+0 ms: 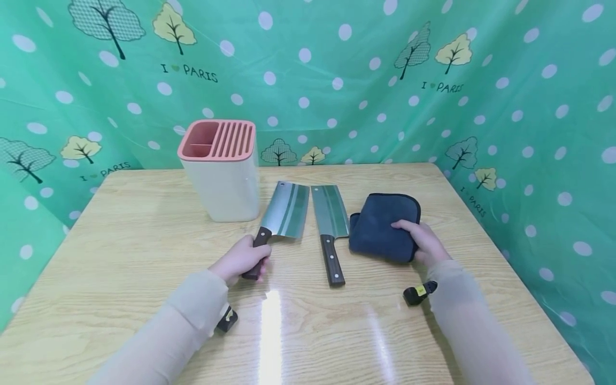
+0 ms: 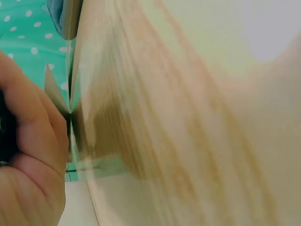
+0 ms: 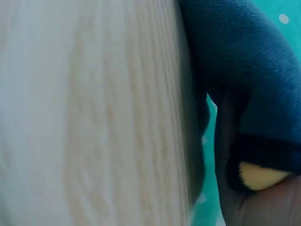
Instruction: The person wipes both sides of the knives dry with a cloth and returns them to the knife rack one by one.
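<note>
My left hand grips the dark handle of a cleaver, whose wide blade points away toward the back of the table. In the left wrist view the curled fingers show at the left edge, close beside the tabletop. A second cleaver, narrower, lies to the right with its dark handle toward me. On the right side, my right hand holds the edge of a folded navy cloth, thumb on top and fingers under it. The cloth bulges close over the table in the right wrist view.
A white knife block with a pink slotted top stands at the back left, near the left cleaver's blade. Behind the wooden table hangs a green dotted curtain, which also runs along the right side.
</note>
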A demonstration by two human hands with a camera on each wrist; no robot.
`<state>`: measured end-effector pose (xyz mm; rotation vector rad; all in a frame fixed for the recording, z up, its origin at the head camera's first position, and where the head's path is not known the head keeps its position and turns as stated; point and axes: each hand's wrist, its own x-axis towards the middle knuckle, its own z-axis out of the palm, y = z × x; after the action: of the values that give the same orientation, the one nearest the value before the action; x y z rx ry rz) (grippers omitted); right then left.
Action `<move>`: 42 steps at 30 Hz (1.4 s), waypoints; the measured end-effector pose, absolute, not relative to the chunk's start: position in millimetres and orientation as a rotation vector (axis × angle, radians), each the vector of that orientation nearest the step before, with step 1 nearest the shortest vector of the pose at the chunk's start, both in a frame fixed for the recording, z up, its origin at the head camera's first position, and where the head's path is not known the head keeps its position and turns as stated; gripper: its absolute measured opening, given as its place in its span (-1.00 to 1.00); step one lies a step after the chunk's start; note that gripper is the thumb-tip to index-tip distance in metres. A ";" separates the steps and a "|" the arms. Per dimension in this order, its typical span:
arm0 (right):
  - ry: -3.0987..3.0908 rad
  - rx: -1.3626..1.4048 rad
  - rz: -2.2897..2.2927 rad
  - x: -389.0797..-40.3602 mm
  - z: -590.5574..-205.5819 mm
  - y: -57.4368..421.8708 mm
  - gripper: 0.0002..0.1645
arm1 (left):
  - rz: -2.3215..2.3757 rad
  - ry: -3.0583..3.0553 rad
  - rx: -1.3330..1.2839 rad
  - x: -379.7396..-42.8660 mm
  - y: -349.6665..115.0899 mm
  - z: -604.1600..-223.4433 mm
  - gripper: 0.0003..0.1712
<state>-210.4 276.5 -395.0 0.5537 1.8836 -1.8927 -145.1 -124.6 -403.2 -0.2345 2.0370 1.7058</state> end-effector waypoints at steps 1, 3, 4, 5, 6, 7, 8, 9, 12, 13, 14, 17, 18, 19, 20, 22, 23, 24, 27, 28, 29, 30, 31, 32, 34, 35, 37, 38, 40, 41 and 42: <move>1.877 0.559 -1.903 -210.5 -394.8 276.2 0.07 | 1.711 2.044 -0.231 -145.1 -124.6 -403.5 -0.72; 1.873 0.565 -1.911 -210.5 -393.9 275.1 0.04 | 1.718 2.056 -0.222 -144.4 -124.7 -404.3 -0.72; 1.876 0.561 -1.911 -210.5 -393.4 274.6 0.02 | 1.721 2.061 -0.220 -144.1 -125.0 -405.0 -0.72; 1.885 0.557 -1.908 -210.4 -392.6 274.0 0.01 | 1.724 2.065 -0.218 -143.9 -125.5 -405.7 -0.72; 1.894 0.557 -1.906 -210.2 -391.6 273.3 0.00 | 1.726 2.067 -0.214 -143.9 -126.1 -406.4 -0.71; 1.907 0.557 -1.904 -210.1 -390.8 272.6 -0.02 | 1.728 2.067 -0.212 -144.1 -126.9 -407.0 -0.70; 1.923 0.553 -1.896 -209.8 -389.8 272.0 -0.04 | 1.731 2.068 -0.208 -144.0 -127.6 -407.4 -0.69; 1.936 0.545 -1.892 -209.5 -388.6 271.2 -0.03 | 1.734 2.067 -0.204 -144.1 -128.3 -407.9 -0.68; 1.968 0.546 -1.870 -208.8 -385.9 269.2 -0.04 | 1.742 2.064 -0.197 -144.2 -129.9 -408.5 -0.67; 1.973 0.546 -1.865 -208.7 -385.5 268.5 -0.03 | 1.743 2.065 -0.195 -143.7 -130.3 -408.5 -0.67; 1.973 0.548 -1.862 -208.4 -384.9 267.5 -0.02 | 1.745 2.065 -0.193 -143.3 -130.6 -408.6 -0.67; 1.949 0.535 -1.885 -207.9 -383.8 265.4 -0.02 | 1.754 2.060 -0.187 -141.8 -130.7 -408.3 -0.63; 1.938 0.527 -1.899 -207.6 -383.3 264.6 -0.03 | 1.761 2.056 -0.185 -141.2 -130.5 -408.0 -0.60; 1.926 0.518 -1.915 -207.5 -383.2 264.6 -0.05 | 1.767 2.051 -0.179 -140.5 -130.4 -407.5 -0.57; 1.911 0.508 -1.935 -207.1 -382.8 264.4 -0.06 | 1.773 2.046 -0.173 -139.9 -130.3 -407.1 -0.54; 1.882 0.498 -1.970 -206.5 -382.1 264.5 -0.10 | 1.786 2.036 -0.166 -138.5 -130.3 -405.6 -0.49; 1.873 0.488 -1.980 -206.0 -381.5 264.5 -0.10 | 1.794 2.030 -0.161 -137.9 -130.5 -404.9 -0.47; 1.866 0.485 -1.988 -205.8 -380.8 264.4 -0.10 | 1.797 2.027 -0.157 -137.5 -130.7 -404.3 -0.47; 1.846 0.476 -2.008 -205.6 -378.4 263.4 -0.11 | 1.805 2.023 -0.142 -136.9 -132.1 -402.9 -0.47; 1.842 0.472 -2.014 -205.6 -377.8 262.8 -0.12 | 1.809 2.021 -0.140 -136.8 -132.5 -402.6 -0.47; 1.834 0.465 -2.026 -205.8 -377.3 262.3 -0.13 | 1.812 2.019 -0.138 -136.7 -132.8 -402.0 -0.48; 1.822 0.461 -2.044 -205.9 -376.6 261.6 -0.14 | 1.815 2.019 -0.136 -136.5 -132.9 -401.3 -0.48; 1.809 0.453 -2.068 -205.8 -376.1 260.9 -0.15 | 1.818 2.019 -0.136 -136.2 -133.1 -400.6 -0.48; 1.796 0.446 -2.095 -205.5 -375.1 259.9 -0.15 | 1.823 2.018 -0.137 -135.9 -133.1 -399.8 -0.49; 1.781 0.438 -2.151 -205.0 -372.9 257.9 -0.16 | 1.826 2.013 -0.136 -135.0 -132.9 -397.8 -0.51; 1.779 0.433 -2.179 -204.7 -371.6 256.7 -0.16 | 1.825 2.011 -0.132 -134.5 -132.9 -396.6 -0.52; 1.787 0.427 -2.228 -203.9 -368.6 253.9 -0.15 | 1.821 2.010 -0.122 -133.7 -132.7 -394.1 -0.55; 1.797 0.425 -2.246 -203.3 -366.9 252.2 -0.14 | 1.817 2.007 -0.118 -133.3 -132.7 -392.8 -0.57; 1.828 0.415 -2.274 -202.2 -363.6 248.2 -0.13 | 1.805 2.007 -0.109 -132.5 -132.8 -390.1 -0.58; 1.845 0.407 -2.283 -201.6 -362.2 246.2 -0.13 | 1.800 2.006 -0.103 -132.1 -132.9 -388.7 -0.57; 1.857 0.401 -2.297 -200.9 -360.7 243.6 -0.13 | 1.795 2.008 -0.099 -131.6 -133.1 -387.4 -0.57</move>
<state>-200.9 243.6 -360.7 0.4008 1.8573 -2.2974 -131.6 -133.1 -387.4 -0.0986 2.0075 1.7951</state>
